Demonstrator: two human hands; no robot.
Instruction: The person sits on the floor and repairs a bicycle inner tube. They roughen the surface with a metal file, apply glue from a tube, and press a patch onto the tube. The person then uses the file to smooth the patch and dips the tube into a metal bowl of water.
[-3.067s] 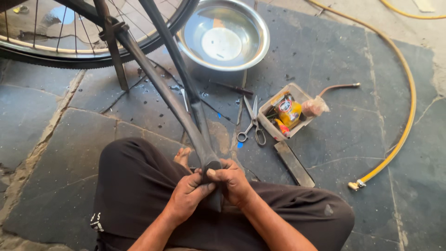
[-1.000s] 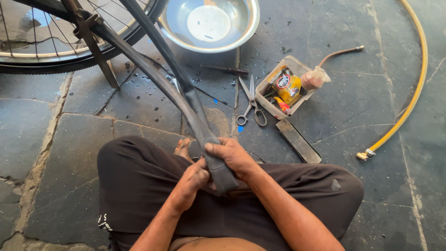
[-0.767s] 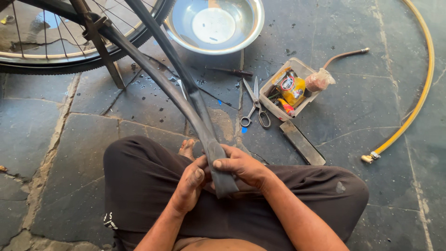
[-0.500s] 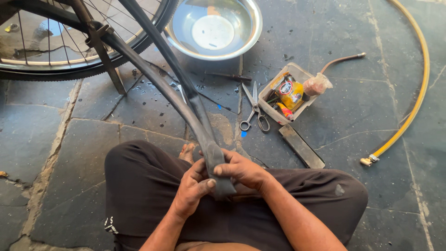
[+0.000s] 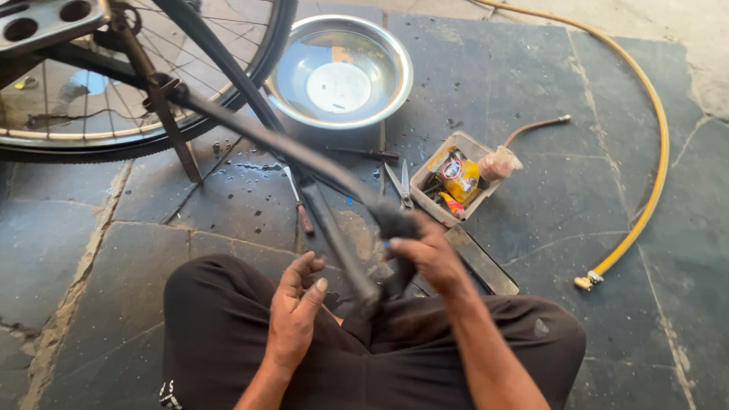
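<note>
Inner tube (image 5: 304,156) runs from the wheel (image 5: 152,114) to the lap, folded in the right hand's (image 5: 429,254) grip; left hand (image 5: 298,304) hovers open beside it, empty.

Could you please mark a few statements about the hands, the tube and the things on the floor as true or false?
1. The right hand grips the black inner tube. True.
2. The left hand also clamps the tube. False: it is open, beside it.
3. The metal bowl holds the scissors. False: the scissors lie on the floor beside the small box.
4. A yellow hose curves along the right. True.
</note>
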